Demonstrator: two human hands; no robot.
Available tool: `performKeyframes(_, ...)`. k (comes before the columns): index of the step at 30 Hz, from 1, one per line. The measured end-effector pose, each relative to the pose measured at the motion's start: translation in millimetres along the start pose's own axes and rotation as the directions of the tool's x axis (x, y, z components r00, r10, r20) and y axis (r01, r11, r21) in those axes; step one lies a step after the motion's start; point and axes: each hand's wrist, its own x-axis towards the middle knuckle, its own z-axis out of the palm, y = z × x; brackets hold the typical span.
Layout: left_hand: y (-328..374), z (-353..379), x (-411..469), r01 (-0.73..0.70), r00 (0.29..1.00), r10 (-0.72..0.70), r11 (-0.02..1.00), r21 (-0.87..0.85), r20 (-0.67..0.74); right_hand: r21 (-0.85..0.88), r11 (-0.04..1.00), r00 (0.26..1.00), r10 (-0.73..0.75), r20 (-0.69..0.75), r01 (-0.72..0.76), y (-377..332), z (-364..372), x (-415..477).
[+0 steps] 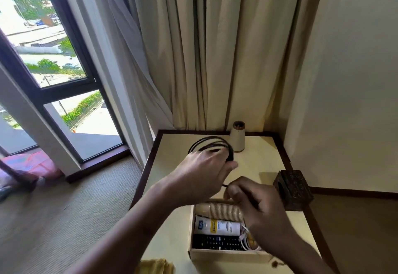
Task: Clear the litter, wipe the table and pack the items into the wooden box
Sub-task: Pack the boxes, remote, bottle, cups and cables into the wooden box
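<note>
A black cable (210, 142) is coiled in loops above the cream table (260, 161). My left hand (202, 174) grips the coil from below. My right hand (258, 205) pinches the cable's loose end over the wooden box (228, 256). The box stands near the table's front edge and holds a stack of paper cups (221, 211), a white tube (217, 226), a black remote (217, 242) and white cords (245, 241). My right forearm hides the box's right side.
A cone-shaped lamp base (237, 138) stands at the table's back edge by the curtains. A dark carved wooden holder (294, 189) sits at the right edge. A yellow cloth (155, 266) lies at the front left. The window and carpet are to the left.
</note>
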Motion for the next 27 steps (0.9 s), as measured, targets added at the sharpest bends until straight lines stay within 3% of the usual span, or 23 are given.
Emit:
performKeyframes(1, -5, 0, -3, 0.040, 0.997, -0.027, 0.981, -0.191, 0.074, -0.025, 0.999, 1.000, -0.028, -0.011, 0.028, -1, -10, 1)
performKeyframes(3, -13, 2, -13, 0.160, 0.965, 0.012, 0.761, -0.629, 0.261, -0.035, 0.998, 0.997, -0.063, -0.051, 0.061, -2, -29, 6)
performKeyframes(6, -17, 13, -27, 0.262, 0.905, 0.209, 0.413, -0.873, 0.370, -0.085, 0.988, 0.985, -0.137, -0.107, 0.128, -1, -44, 17)
performKeyframes(8, -11, 22, -33, 0.294, 0.896, 0.291, 0.175, -0.940, 0.335, -0.096, 0.985, 0.973, -0.161, -0.165, 0.146, 5, -40, 22)
performKeyframes(10, 3, 26, -37, 0.251, 0.918, 0.334, -0.068, -0.966, 0.215, -0.003, 0.997, 0.967, -0.070, -0.244, 0.072, 14, -27, 22)
performKeyframes(12, 18, 26, -35, 0.115, 0.965, 0.258, -0.225, -0.968, 0.054, 0.131, 0.990, 0.964, 0.077, -0.254, -0.044, 23, -6, 19)
performKeyframes(13, 24, 25, -32, 0.030, 0.984, 0.178, -0.251, -0.968, -0.016, 0.174, 0.979, 0.966, 0.140, -0.218, -0.103, 25, 6, 16)
performKeyframes(15, 31, 20, -25, -0.124, 0.992, -0.002, -0.156, -0.980, -0.125, 0.162, 0.970, 0.973, 0.198, -0.115, -0.179, 23, 28, 6)
performKeyframes(16, 30, 18, -21, -0.176, 0.982, -0.069, -0.022, -0.984, -0.175, 0.118, 0.974, 0.978, 0.201, -0.054, -0.193, 19, 36, 1)
performKeyframes(17, 26, 17, -17, -0.211, 0.967, -0.106, 0.188, -0.959, -0.233, 0.060, 0.981, 0.983, 0.182, 0.008, -0.183, 16, 43, -3)
performKeyframes(19, 13, 16, -11, -0.172, 0.955, -0.067, 0.665, -0.726, -0.288, -0.075, 0.992, 0.991, 0.108, 0.078, -0.102, 14, 50, -8)
performKeyframes(20, 5, 16, -8, -0.118, 0.966, -0.039, 0.811, -0.573, -0.254, -0.159, 0.986, 0.996, 0.060, 0.064, -0.050, 16, 49, -8)
performKeyframes(21, -2, 16, -7, -0.065, 0.981, -0.023, 0.894, -0.443, -0.191, -0.229, 0.973, 1.000, 0.015, 0.022, -0.009, 17, 43, -7)
performKeyframes(23, -15, 14, -7, 0.029, 0.998, -0.043, 0.955, -0.295, -0.039, -0.297, 0.954, 0.997, -0.048, -0.064, 0.026, 17, 24, -1)
performKeyframes(24, -20, 12, -9, 0.074, 0.997, -0.065, 0.949, -0.307, 0.039, -0.322, 0.945, 0.991, -0.091, -0.100, 0.054, 17, 12, 3)
performKeyframes(25, -24, 11, -12, 0.111, 0.990, -0.069, 0.916, -0.387, 0.121, -0.344, 0.934, 0.981, -0.144, -0.128, 0.092, 16, 2, 7)
performKeyframes(27, -28, 11, -17, 0.177, 0.960, 0.019, 0.733, -0.657, 0.280, -0.358, 0.915, 0.948, -0.262, -0.182, 0.185, 13, -12, 15)
